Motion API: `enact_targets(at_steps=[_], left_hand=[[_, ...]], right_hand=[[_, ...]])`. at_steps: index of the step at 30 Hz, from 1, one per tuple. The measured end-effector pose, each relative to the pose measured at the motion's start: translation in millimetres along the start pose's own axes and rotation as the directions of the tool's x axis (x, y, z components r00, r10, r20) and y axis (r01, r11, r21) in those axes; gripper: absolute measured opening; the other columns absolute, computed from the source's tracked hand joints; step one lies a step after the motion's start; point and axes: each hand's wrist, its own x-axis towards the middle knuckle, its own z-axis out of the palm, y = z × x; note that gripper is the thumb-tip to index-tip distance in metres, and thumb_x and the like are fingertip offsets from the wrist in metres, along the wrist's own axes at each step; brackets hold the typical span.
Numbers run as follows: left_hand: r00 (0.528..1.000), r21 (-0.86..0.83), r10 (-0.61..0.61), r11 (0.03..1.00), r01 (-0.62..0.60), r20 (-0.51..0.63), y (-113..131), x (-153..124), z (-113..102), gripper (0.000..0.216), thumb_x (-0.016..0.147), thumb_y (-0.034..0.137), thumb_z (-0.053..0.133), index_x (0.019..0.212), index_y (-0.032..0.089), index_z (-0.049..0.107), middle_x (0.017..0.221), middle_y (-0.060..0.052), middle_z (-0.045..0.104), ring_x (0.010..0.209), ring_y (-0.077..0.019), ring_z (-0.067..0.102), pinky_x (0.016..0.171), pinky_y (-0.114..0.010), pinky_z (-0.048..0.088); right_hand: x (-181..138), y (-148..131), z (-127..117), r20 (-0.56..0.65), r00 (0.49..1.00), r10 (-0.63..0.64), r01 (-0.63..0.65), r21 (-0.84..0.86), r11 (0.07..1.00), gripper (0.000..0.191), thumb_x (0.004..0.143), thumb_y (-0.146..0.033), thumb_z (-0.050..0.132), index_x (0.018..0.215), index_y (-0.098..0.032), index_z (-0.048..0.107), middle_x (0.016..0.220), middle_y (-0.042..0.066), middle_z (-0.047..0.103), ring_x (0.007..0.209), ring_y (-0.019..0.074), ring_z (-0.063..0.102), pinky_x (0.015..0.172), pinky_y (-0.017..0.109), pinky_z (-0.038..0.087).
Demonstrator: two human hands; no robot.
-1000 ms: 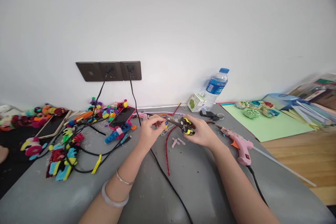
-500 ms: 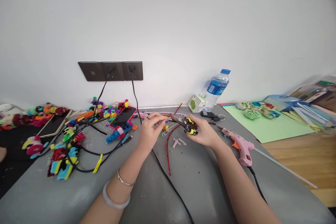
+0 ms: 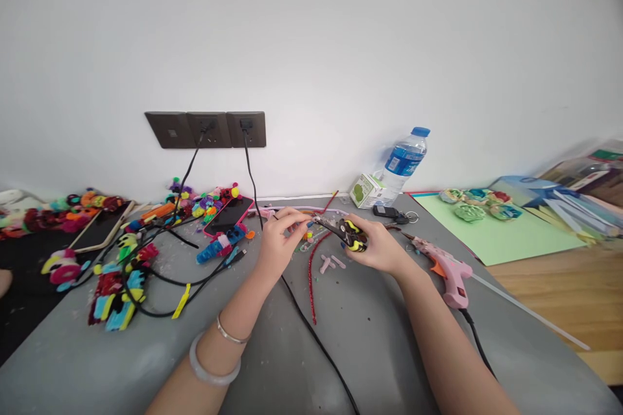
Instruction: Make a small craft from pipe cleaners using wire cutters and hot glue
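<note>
Pliers (image 3: 350, 235) with black and yellow handles are gripped in my right hand (image 3: 377, 245), their jaws pointing left. At the jaw tips, my left hand (image 3: 283, 235) pinches something too small to make out, thumb and forefinger together. Beneath and beside the pliers lies a red glittery pipe cleaner (image 3: 311, 285), curving toward me over the grey table (image 3: 384, 350). Short pale pink pieces (image 3: 327, 264) rest just below the pliers. Small colourful bits (image 3: 309, 235) are partly hidden between my hands.
A pink glue gun (image 3: 452, 275) lies right of my right forearm. Black cables (image 3: 311, 331) cross the table. Pipe-cleaner figures (image 3: 119, 292) and a pink-cased phone (image 3: 231, 214) are on the left. Behind stand a water bottle (image 3: 403, 162) and small green-and-white box (image 3: 365, 190).
The pliers have turned slightly in my right hand, and their jaws tilt a little differently. My left hand stays nearly where it was, still pinching at the tips.
</note>
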Motion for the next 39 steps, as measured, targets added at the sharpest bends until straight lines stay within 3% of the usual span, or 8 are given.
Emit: enact_targets(at_steps=[5, 13, 17, 21, 28, 31, 34, 39], left_hand=[[0.999, -0.013, -0.029, 1.0, 0.029, -0.016, -0.5, -1.5, 2.3, 0.016, 0.089, 0.025, 0.059, 0.084, 0.017, 0.072, 0.082, -0.006, 0.069, 0.067, -0.0129, 0.06, 0.061, -0.024, 0.048], [0.995, -0.052, -0.095, 0.994, 0.093, -0.027, -0.3, -2.6, 5.5, 0.016, 0.089, 0.026, 0.06, 0.083, 0.017, 0.072, 0.082, -0.006, 0.069, 0.07, -0.0149, 0.061, 0.059, -0.025, 0.047], [0.984, -0.008, -0.17, 0.985, 0.17, -0.048, 1.2, -1.8, 3.6, 0.014, 0.087, 0.023, 0.06, 0.087, 0.017, 0.073, 0.085, -0.006, 0.072, 0.071, -0.0146, 0.062, 0.06, -0.024, 0.048], [0.968, -0.017, -0.236, 0.972, 0.235, -0.083, -1.9, -2.2, 2.8, 0.014, 0.083, 0.025, 0.066, 0.094, 0.018, 0.072, 0.08, -0.005, 0.073, 0.07, -0.0149, 0.065, 0.064, -0.025, 0.052], [0.989, 0.044, -0.135, 0.99, 0.138, -0.053, -6.4, -3.4, 4.3, 0.008, 0.083, 0.017, 0.063, 0.085, 0.019, 0.07, 0.084, -0.003, 0.074, 0.071, -0.0145, 0.067, 0.068, -0.026, 0.056], [0.991, 0.035, -0.129, 0.991, 0.129, -0.023, -6.4, -3.6, 5.5, 0.013, 0.083, 0.013, 0.06, 0.088, 0.019, 0.07, 0.089, -0.005, 0.074, 0.074, -0.0151, 0.068, 0.07, -0.027, 0.057], [0.99, 0.028, -0.141, 0.99, 0.141, -0.017, -7.0, -3.6, 6.5, 0.015, 0.082, 0.011, 0.059, 0.088, 0.018, 0.071, 0.089, -0.005, 0.074, 0.077, -0.0158, 0.069, 0.07, -0.027, 0.057], [0.988, 0.02, -0.154, 0.988, 0.154, -0.01, -9.3, -4.1, 7.2, 0.015, 0.082, 0.012, 0.059, 0.087, 0.018, 0.072, 0.089, -0.005, 0.072, 0.08, -0.0162, 0.067, 0.069, -0.026, 0.054]], right_hand=[[0.3, -1.6, -0.7, -0.011, 1.0, 0.014, -0.014, 0.01, 1.0, 0.019, 0.065, -0.021, 0.057, 0.08, -0.023, 0.046, 0.063, -0.005, 0.045, 0.054, 0.0118, 0.038, 0.053, 0.023, 0.032], [1.3, -4.4, -1.1, -0.026, 0.999, 0.026, -0.025, 0.009, 1.0, 0.018, 0.066, -0.022, 0.057, 0.08, -0.023, 0.045, 0.063, -0.005, 0.046, 0.056, 0.0122, 0.039, 0.054, 0.023, 0.032], [1.0, -2.8, -4.3, -0.116, 0.991, 0.065, -0.062, 0.033, 0.998, 0.016, 0.069, -0.025, 0.055, 0.082, -0.022, 0.047, 0.065, -0.004, 0.049, 0.058, 0.0132, 0.042, 0.056, 0.024, 0.035], [0.9, 5.5, -6.0, -0.228, 0.957, 0.179, -0.189, -0.022, 0.982, 0.018, 0.071, -0.029, 0.055, 0.086, -0.021, 0.051, 0.065, -0.002, 0.055, 0.057, 0.0148, 0.047, 0.056, 0.025, 0.036], [1.0, 15.6, 0.3, -0.278, 0.922, 0.269, -0.303, -0.089, 0.949, 0.023, 0.074, -0.037, 0.056, 0.091, -0.022, 0.053, 0.068, 0.0, 0.06, 0.058, 0.0185, 0.055, 0.055, 0.027, 0.038], [1.8, 16.5, 5.6, -0.225, 0.916, 0.333, -0.368, -0.133, 0.92, 0.027, 0.074, -0.038, 0.058, 0.096, -0.022, 0.053, 0.074, 0.003, 0.064, 0.065, 0.0218, 0.059, 0.058, 0.028, 0.039], [2.8, 17.7, 13.6, -0.206, 0.915, 0.347, -0.389, -0.224, 0.894, 0.036, 0.073, -0.037, 0.06, 0.104, -0.021, 0.053, 0.094, 0.009, 0.069, 0.084, 0.0279, 0.063, 0.068, 0.033, 0.042], [3.5, 18.7, 25.5, -0.221, 0.897, 0.383, -0.439, -0.336, 0.834, 0.045, 0.075, -0.041, 0.063, 0.112, -0.018, 0.057, 0.114, 0.015, 0.062, 0.106, 0.0343, 0.056, 0.083, 0.041, 0.041]])
